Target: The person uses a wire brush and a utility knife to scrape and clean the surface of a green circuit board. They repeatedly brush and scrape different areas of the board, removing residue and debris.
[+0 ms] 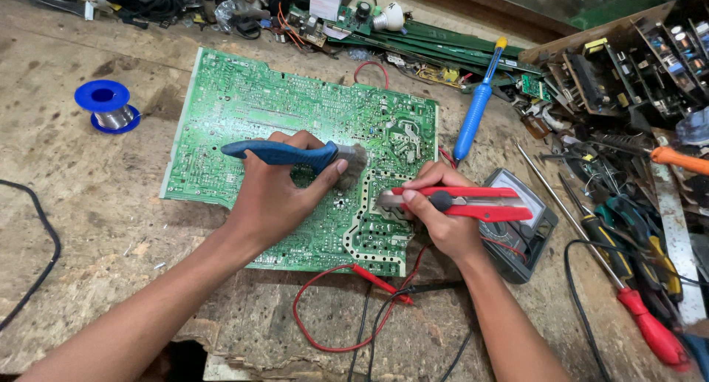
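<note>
A large green circuit board [244, 108] lies solder side up on the worn wooden bench. My left hand [277, 193] grips a blue-handled brush [284, 154], whose grey bristles rest on the board near its middle. My right hand [443, 219] holds a red utility knife [473, 202]; its blade tip touches the board at the lower right, just beside the brush bristles. Both hands rest on the board.
A grey multimeter [526, 230] sits under my right wrist, its red and black probe leads [347, 308] looping in front. A blue soldering iron [476, 108] lies right of the board, a solder spool [107, 106] far left. Screwdrivers [635, 301] and scrap boards crowd the right side.
</note>
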